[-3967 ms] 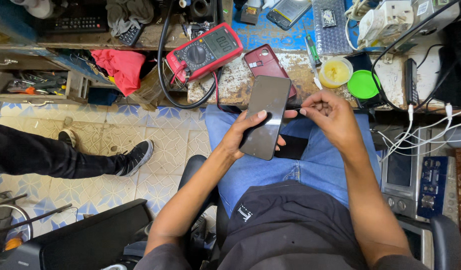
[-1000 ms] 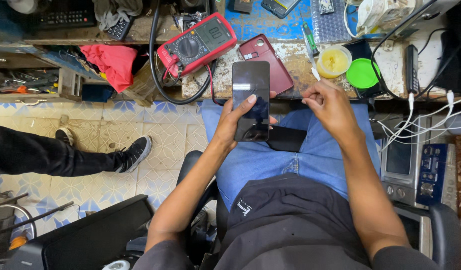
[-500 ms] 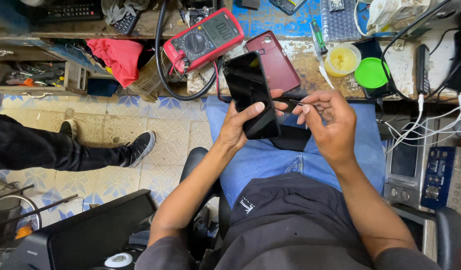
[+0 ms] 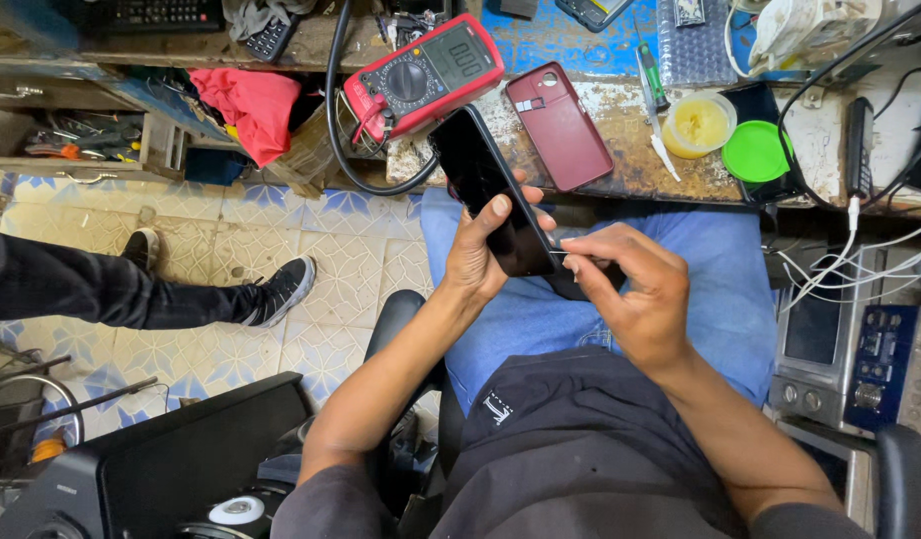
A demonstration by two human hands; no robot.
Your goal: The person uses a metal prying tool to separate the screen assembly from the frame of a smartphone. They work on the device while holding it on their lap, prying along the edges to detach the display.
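My left hand grips a black smartphone, tilted with its dark screen up, above my lap in blue jeans. My right hand pinches a thin small tool at the phone's lower right edge, fingertips touching that edge. A dark flat piece lies on my thigh under the hands, mostly hidden. On the worn bench just beyond rest a maroon phone back cover and a red multimeter.
On the bench: a small yellow tub, a green lid, a screwdriver, cables and a charger at right. A red cloth hangs at left. Another person's leg and black shoe stretch over the tiled floor. Grey equipment stands right.
The phone has tilted more to the left and come closer to my lap. My right hand has closed in on its lower edge with the thin tool.
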